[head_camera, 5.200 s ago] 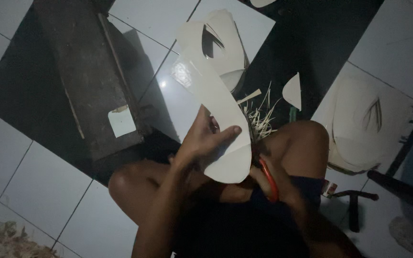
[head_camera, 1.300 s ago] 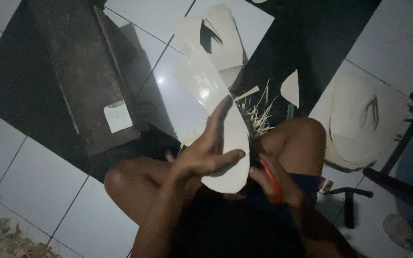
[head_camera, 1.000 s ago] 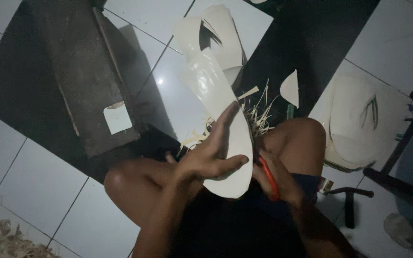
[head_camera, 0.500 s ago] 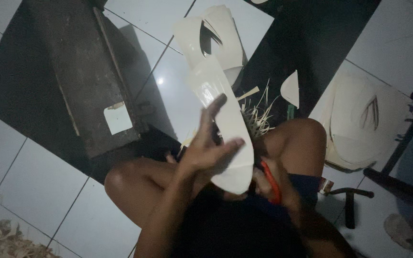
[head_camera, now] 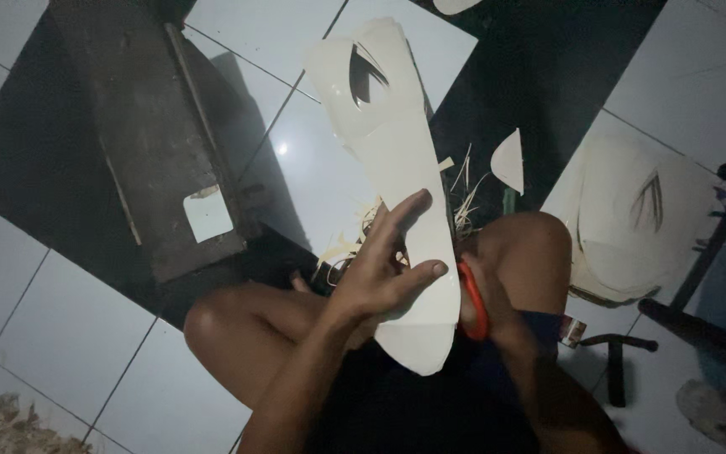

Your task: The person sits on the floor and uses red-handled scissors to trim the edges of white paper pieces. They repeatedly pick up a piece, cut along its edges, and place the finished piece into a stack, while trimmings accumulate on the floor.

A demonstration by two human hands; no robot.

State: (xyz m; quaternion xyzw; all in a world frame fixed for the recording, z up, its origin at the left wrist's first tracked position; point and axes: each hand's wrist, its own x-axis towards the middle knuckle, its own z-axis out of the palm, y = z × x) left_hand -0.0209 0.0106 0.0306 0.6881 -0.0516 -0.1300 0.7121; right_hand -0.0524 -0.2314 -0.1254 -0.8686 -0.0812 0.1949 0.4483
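I sit on a tiled floor with my knees up. My left hand (head_camera: pixel 384 269) holds a long cream sole-shaped cutout (head_camera: pixel 409 176) upright over my lap, fingers spread across its front. My right hand (head_camera: pixel 485 290) sits behind the cutout's right edge and grips scissors with red handles (head_camera: pixel 474 301); the blades are hidden behind the sheet. Thin cream trimmings (head_camera: pixel 464 189) lie on the floor beyond my knees.
A stack of cream cutouts with slits (head_camera: pixel 363 71) lies ahead on the white tile. Another pile of cutouts (head_camera: pixel 632 219) is at the right. A dark wooden block (head_camera: pixel 149 134) rests at the left. A small offcut (head_camera: pixel 510 160) lies near dark chair legs (head_camera: pixel 699 252).
The cutout has turned a little in my left hand and stands more upright; my fingers have shifted on its face. The right hand with the scissors stays at its right edge.
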